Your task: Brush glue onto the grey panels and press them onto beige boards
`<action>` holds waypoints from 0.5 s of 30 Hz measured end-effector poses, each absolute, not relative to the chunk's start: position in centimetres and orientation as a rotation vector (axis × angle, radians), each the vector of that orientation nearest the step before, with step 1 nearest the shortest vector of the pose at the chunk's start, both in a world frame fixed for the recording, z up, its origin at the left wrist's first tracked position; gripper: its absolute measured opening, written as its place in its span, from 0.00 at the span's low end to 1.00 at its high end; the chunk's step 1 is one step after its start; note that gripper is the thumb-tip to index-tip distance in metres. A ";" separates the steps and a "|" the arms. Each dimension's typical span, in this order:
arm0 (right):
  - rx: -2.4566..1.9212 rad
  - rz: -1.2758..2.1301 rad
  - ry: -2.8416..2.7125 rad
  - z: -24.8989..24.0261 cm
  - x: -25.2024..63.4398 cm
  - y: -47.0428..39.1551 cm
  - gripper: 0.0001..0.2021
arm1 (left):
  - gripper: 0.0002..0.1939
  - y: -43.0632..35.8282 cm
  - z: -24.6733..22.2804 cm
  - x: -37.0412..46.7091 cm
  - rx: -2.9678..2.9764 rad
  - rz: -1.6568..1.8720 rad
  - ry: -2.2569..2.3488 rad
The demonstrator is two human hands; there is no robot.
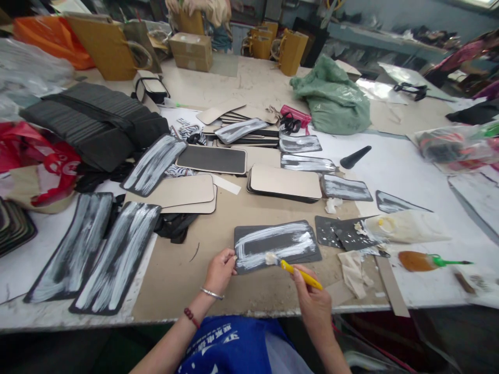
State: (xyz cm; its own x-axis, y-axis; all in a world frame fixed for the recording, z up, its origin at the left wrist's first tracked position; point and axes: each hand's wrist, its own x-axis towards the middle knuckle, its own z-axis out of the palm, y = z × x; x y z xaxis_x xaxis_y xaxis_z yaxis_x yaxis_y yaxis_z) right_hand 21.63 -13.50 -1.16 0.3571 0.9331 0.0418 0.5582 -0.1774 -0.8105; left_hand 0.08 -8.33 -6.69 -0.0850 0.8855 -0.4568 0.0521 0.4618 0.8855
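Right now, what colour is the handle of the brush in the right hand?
Yellow; the brush handle shows best in the head view.

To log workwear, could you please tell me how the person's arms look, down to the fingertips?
The left arm wears a silver bangle and, nearer the elbow, a dark red beaded bracelet; the right arm shows no jewellery. Both are ungloved, without visible sleeves.

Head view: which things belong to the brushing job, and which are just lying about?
Belongs, as far as I can judge:
- yellow-handled brush, in the right grip
- dark panel under it, left grip at its edge
- other white-streaked panels

Probably just lying about:
- green plastic bag
- cardboard box
- orange bag
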 end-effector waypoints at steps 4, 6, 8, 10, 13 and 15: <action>-2.059 0.323 -1.193 -0.9 27.7 -13.0 0.23 | 0.09 -8.4 -6.5 0.1 0.879 0.857 1.507; -2.094 0.214 -1.171 -0.5 29.6 -12.7 0.25 | 0.09 -8.4 -6.4 0.2 0.885 0.856 1.511; -2.095 0.129 -1.192 0.0 30.6 -12.3 0.26 | 0.10 -8.4 -6.2 0.2 0.890 0.852 1.516; -2.056 0.054 -1.259 0.3 30.9 -11.7 0.24 | 0.10 -8.4 -6.2 0.1 0.896 0.849 1.523; -1.904 -0.075 -1.426 0.1 30.7 -10.3 0.19 | 0.11 -8.4 -6.4 0.0 0.900 0.834 1.527; -1.796 -0.103 -1.562 -0.4 30.0 -9.7 0.17 | 0.11 -8.4 -6.4 0.0 0.899 0.832 1.523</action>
State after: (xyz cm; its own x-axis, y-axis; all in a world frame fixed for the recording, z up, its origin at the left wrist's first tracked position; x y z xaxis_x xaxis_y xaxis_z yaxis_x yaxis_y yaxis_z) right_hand 29.95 -9.70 -0.37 0.2548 0.8229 0.5079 0.8827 0.0165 -0.4697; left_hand 0.00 -8.41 -6.44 -0.0835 0.8873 -0.4537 0.0978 0.4604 0.8823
